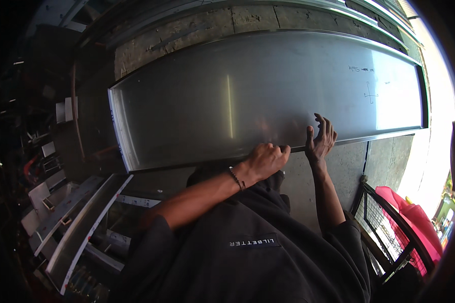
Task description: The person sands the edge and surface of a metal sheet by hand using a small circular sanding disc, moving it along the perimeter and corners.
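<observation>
A long, shiny sheet-metal panel (278, 86) with raised edges lies across in front of me. Dark hand-drawn marks show on its right part. My left hand (268, 160), with a beaded bracelet at the wrist, is closed at the panel's near edge. Its fingers curl under, so what they grip, if anything, is hidden. Just to the right, my right hand (322, 139) is raised over the same edge with fingers spread and slightly bent. Nothing shows in it.
Several long metal profiles (359, 17) lie beyond the panel. At lower left stand metal frames (86, 227) with pale strips. A black mesh rack (384, 242) with pink cloth (414, 217) is at lower right. Grey floor (308, 177) shows below the panel.
</observation>
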